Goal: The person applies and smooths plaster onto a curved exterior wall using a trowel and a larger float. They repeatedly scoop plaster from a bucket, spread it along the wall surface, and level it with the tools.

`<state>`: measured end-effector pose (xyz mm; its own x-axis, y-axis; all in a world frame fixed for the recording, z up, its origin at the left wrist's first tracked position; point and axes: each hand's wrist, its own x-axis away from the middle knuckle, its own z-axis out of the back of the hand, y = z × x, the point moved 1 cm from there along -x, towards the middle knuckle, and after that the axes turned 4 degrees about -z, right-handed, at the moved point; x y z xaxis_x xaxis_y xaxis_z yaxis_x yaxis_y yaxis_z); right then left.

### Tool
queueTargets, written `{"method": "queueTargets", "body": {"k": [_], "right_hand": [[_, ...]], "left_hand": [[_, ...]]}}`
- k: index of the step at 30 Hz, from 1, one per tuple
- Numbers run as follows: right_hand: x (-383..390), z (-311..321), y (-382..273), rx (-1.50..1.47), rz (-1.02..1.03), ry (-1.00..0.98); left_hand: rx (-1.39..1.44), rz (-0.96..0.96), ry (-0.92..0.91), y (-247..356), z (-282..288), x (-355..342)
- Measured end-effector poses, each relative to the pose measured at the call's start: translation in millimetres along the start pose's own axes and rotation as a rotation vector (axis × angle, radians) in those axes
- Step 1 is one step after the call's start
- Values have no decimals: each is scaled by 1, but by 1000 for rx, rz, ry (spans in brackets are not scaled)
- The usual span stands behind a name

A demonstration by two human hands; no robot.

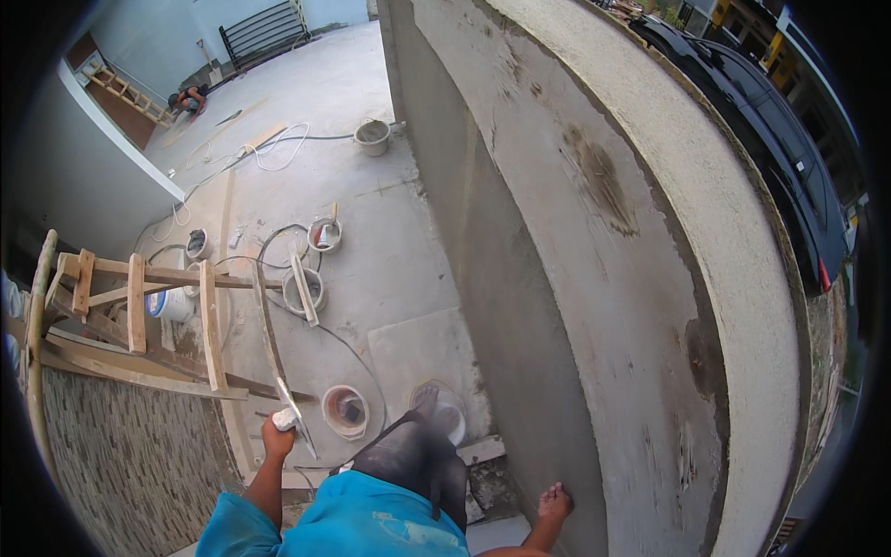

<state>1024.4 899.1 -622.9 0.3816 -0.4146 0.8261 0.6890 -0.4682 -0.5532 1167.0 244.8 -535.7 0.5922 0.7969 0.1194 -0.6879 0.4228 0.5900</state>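
Note:
My left hand (276, 438) is closed round the pale, crusted handle of a plastering trowel (302, 429). Its narrow metal blade is seen nearly edge-on, below the end of a wooden ladder (212, 325). On the other side, my right hand (555, 502) is beside the lower part of the wall (520, 306), fingers curled in, with nothing visible in them. Whether it touches the wall I cannot tell. Dark grey plaster covers the wall's lower band; a paler, patchy band with rough brown marks runs above it.
A bucket (345, 412) stands by my feet. Beyond are a bucket with a board across it (304, 291), another with a tool (324, 235), and a far bucket (372, 137). Cables cross the floor. Another person (190, 98) crouches far left. A dark car (756, 130) stands behind the wall.

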Motion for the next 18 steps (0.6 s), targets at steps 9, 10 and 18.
{"method": "queueTargets", "body": {"k": [9,10,18], "right_hand": [[4,-10,5,-229,-138,175],[8,-11,4,-198,-130,229],[6,2,5,-281,-123,194]], "left_hand": [[-11,-7,-144,-3,-33,24],[0,1,-150,-4,-34,26],[-20,1,-119,-5,-40,25]]}}
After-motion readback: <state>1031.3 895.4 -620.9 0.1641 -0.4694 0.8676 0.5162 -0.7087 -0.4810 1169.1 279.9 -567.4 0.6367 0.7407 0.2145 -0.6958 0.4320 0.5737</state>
